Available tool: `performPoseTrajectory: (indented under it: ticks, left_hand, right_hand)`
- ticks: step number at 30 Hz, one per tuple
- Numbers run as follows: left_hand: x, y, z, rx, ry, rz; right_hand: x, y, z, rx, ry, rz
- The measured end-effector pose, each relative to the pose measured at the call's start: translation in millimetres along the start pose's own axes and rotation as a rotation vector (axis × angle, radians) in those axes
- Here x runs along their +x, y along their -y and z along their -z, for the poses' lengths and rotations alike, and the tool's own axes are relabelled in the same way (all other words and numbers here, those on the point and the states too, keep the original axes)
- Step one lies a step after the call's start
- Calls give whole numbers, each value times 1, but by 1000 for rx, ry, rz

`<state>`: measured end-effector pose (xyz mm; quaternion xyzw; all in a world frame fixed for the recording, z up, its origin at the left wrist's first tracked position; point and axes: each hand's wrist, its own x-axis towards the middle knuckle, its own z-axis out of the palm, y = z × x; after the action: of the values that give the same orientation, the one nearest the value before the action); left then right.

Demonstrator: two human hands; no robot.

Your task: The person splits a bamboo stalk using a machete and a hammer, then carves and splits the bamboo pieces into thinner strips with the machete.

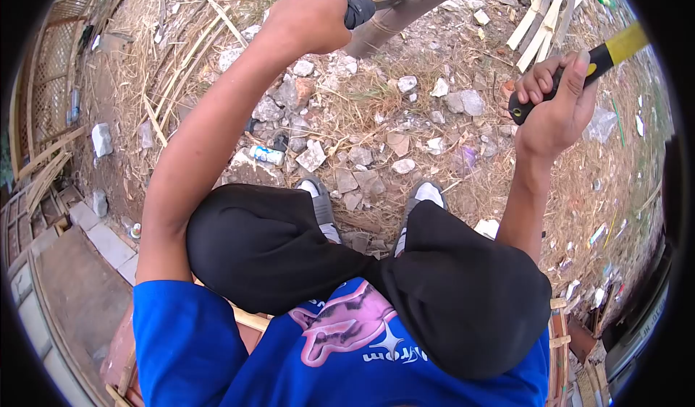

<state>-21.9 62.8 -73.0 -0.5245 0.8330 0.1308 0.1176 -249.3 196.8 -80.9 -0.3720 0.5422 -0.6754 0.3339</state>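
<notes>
My left hand, at the top of the head view, is closed around the black-wrapped handle of a knife. A short stretch of its blade shows against the side of a thick bamboo pole, which slants up out of view; I cannot tell how deep the blade sits. On the right, my right hand grips the black end of a black-and-yellow tool handle. The far end of that tool lies outside the picture, so its kind is hidden.
Split bamboo strips lie at the upper right. Broken stones and dry straw cover the ground before my feet, with a small blue-and-white can among them. A lattice panel stands at the far left.
</notes>
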Motion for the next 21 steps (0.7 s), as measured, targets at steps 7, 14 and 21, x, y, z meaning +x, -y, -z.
performPoseTrajectory:
  ticks: [7, 14, 21]
  left_hand:
    - [6, 7, -4, 30, 0, 39]
    - [-4, -7, 1, 15, 26, 28]
    - [-1, -1, -4, 25, 13, 19]
  right_hand:
    - [-36, -71, 0, -741, 348, -325]
    - [-46, -64, -5, -594, 154, -259]
    - [-31, -52, 3, -440, 233, -310]
